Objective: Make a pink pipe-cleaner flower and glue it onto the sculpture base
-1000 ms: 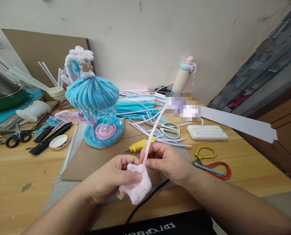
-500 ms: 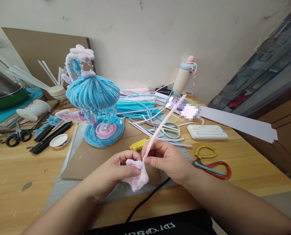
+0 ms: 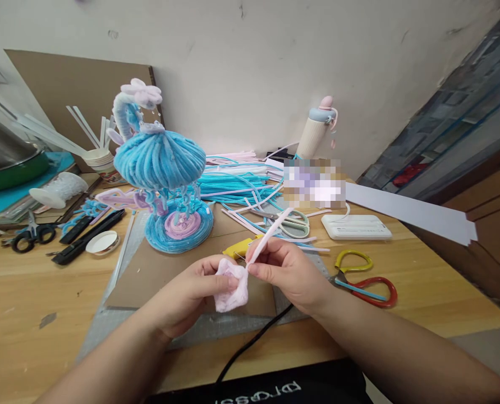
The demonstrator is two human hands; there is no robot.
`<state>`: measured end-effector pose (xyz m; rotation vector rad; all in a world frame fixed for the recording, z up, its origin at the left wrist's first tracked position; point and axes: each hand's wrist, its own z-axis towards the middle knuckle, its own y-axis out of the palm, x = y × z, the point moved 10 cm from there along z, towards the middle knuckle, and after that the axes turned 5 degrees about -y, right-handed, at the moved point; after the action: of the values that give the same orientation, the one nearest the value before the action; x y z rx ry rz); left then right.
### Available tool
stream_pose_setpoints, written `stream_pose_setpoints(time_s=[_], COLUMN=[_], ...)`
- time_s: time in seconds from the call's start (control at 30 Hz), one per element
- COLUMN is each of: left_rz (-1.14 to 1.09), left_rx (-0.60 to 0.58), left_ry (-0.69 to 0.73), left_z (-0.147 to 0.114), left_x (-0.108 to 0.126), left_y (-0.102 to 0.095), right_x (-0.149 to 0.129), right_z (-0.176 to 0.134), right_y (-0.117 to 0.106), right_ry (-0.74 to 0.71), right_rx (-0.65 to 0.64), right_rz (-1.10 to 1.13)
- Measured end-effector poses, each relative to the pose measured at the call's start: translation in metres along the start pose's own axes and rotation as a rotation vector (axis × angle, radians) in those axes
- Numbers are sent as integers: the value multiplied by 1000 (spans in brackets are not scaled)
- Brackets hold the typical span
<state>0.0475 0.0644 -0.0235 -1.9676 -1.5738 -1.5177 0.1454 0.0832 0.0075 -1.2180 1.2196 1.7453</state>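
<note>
Low over the brown cardboard, my left hand (image 3: 191, 292) is closed on a small pale pink chenille piece (image 3: 238, 297), bent into a boxy, squarish form with a hollow middle. The thumb presses into that hollow. From its upper right corner runs a straight pale pink pipe cleaner (image 3: 273, 231), pinched between thumb and fingers of my right hand (image 3: 285, 269). Just behind the hands lies a yellow glue gun (image 3: 238, 248), partly hidden. Behind to the left stands a blue and pink chenille lamp-shaped figure (image 3: 161, 160) on a round coiled base.
Red-and-yellow-handled scissors (image 3: 354, 280) and a white power bank (image 3: 356, 226) lie right. Blue and pink pipe cleaners (image 3: 233, 188) spread behind, with green-handled scissors (image 3: 294, 224). Black scissors (image 3: 33, 235) and a thread spool (image 3: 59, 189) sit left. A black cable (image 3: 253, 339) crosses the front.
The pink piece has turned in my left hand and risen slightly, its hollow face now showing more. The straight stem has tipped lower, and less of it shows past my right hand.
</note>
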Motion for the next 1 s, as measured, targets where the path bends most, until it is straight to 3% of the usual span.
stream_pose_setpoints(time_s=[0.73, 1.0], left_rz=[99, 39], left_rx=[-12, -23], left_ry=[-19, -20], left_z=[2, 1], left_x=[-4, -2], left_y=[-4, 1], right_x=[1, -15], right_z=[1, 0], right_y=[1, 1], right_ry=[-11, -150], right_rx=[-31, -38], right_rz=[-103, -314])
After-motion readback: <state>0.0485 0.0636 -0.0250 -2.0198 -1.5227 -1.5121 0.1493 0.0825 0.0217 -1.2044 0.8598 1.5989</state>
